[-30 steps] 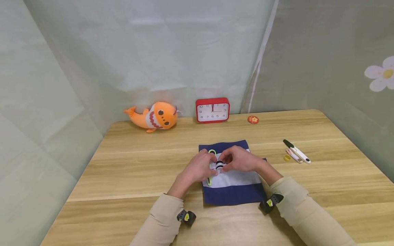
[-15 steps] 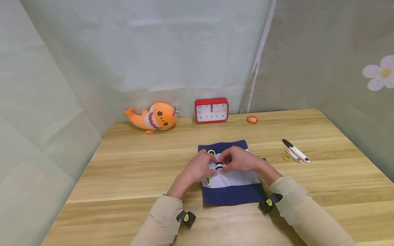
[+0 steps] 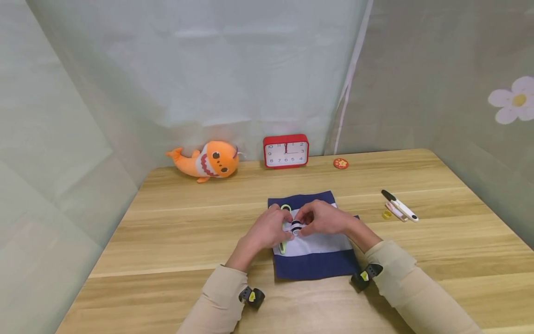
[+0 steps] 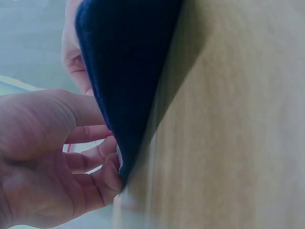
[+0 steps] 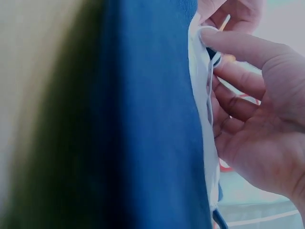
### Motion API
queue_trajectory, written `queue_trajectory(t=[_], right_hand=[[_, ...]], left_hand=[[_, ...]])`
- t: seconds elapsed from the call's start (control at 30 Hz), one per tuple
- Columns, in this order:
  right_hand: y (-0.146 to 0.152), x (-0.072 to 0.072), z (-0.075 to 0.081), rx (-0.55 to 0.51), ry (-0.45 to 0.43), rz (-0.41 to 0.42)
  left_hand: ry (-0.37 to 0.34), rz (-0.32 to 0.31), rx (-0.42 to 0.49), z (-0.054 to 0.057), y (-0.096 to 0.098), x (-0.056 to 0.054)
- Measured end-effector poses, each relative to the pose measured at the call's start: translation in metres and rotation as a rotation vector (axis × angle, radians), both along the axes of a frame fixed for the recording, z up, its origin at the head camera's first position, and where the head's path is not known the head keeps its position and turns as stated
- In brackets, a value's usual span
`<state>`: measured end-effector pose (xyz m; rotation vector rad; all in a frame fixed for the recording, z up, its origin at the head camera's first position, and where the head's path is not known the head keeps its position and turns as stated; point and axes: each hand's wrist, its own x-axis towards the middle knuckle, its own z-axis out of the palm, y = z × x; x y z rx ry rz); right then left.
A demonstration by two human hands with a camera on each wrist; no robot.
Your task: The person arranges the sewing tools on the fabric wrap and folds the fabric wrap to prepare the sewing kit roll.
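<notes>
A spool of black thread [image 3: 296, 222] with white ends lies across the pale middle of a navy-and-white cloth [image 3: 314, 266]. A white band [image 3: 295, 226] crosses over the spool. My right hand [image 3: 327, 218] pinches the spool's white end [image 5: 206, 31] between thumb and finger, clearest in the right wrist view. My left hand [image 3: 271, 227] bends its thumb and fingers round the band's left side; the cloth hides part of these fingertips in the left wrist view. Beneath that hand lies a slim lime-green-edged tool [image 3: 282, 248] with a loop at its far end.
To the right lie a black-and-white pen-shaped tool [image 3: 399, 205], a small pink-and-white item [image 3: 395, 212] and a yellow ring [image 3: 387, 215]. Along the back sit an orange plush shark [image 3: 206, 160], a red clock [image 3: 286, 151] and a red round badge [image 3: 340, 163].
The whole head view shifts slightly. Both hands keep their places at the spool, with hardly any visible finger movement.
</notes>
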<state>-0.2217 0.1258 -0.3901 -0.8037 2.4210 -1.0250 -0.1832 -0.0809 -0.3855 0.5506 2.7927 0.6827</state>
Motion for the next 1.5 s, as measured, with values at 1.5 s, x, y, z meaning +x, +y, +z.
queue_trajectory(t=[1.5], right_hand=[[0.24,0.02,0.004,0.162,0.004,-0.749]], left_hand=[[0.078,-0.081,-0.099,-0.002,0.034,-0.008]])
